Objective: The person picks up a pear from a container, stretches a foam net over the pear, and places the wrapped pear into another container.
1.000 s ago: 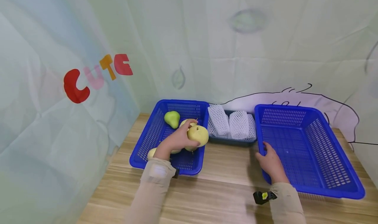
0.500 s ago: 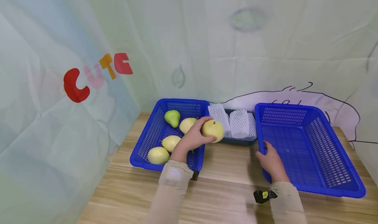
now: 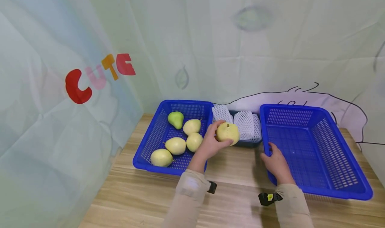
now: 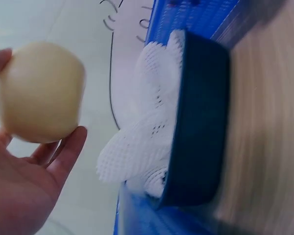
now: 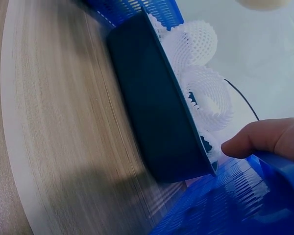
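My left hand (image 3: 212, 142) holds a round yellow pear (image 3: 227, 133), stem up, in front of the dark tray in the middle. In the left wrist view the same pear (image 4: 41, 93) sits between thumb and fingers, raised off the table. Over at the right, my right hand (image 3: 277, 164) grips the left rim of a blue plastic basket (image 3: 346, 147) with nothing in it. The right wrist view shows one digit of that hand (image 5: 269, 139) on the rim; its other fingers are hidden there. Inside the left blue basket (image 3: 141, 161) lie several yellow pears (image 3: 175, 145) and one green pear (image 3: 175, 120).
Between the baskets stands a small dark teal tray (image 5: 152, 103) holding white foam net sleeves (image 3: 244, 125). All stand on a wood-grain table (image 3: 234, 194). A printed cloth backdrop (image 3: 210, 47) rises behind and at the left.
My left hand has carried the yellow pear rightward out of the left basket to in front of the foam sleeves. My right hand stays on the right basket's rim.
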The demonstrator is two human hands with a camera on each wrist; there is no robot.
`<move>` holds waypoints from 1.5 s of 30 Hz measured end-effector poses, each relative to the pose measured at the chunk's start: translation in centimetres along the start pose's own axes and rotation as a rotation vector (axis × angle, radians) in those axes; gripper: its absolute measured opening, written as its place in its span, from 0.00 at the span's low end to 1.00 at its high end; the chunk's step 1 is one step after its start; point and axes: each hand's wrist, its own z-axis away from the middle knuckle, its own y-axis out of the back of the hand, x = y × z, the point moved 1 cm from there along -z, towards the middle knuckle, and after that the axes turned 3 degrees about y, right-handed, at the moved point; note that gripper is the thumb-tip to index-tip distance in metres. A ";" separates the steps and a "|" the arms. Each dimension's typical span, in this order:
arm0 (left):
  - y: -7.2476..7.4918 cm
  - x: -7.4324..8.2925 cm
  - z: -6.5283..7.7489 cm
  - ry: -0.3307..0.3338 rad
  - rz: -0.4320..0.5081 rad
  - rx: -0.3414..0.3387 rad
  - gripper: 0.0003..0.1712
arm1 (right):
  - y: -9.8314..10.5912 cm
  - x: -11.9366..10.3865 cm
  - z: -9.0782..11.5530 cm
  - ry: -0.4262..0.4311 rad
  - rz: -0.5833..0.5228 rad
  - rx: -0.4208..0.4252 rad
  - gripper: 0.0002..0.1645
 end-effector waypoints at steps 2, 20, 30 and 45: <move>-0.5 0.0 0.1 -0.001 0.000 0.023 0.40 | -0.1 0.1 0.0 -0.005 0.000 -0.003 0.41; -5.4 -1.9 0.6 0.092 -0.030 0.164 0.40 | -0.2 0.2 -0.1 -0.006 0.001 0.024 0.41; -7.0 -4.8 1.4 0.208 -0.063 0.212 0.39 | -0.2 0.3 -0.1 0.001 0.008 0.015 0.41; -8.6 -8.2 1.9 0.241 -0.078 0.237 0.38 | 0.0 0.2 -0.1 0.007 -0.001 0.006 0.41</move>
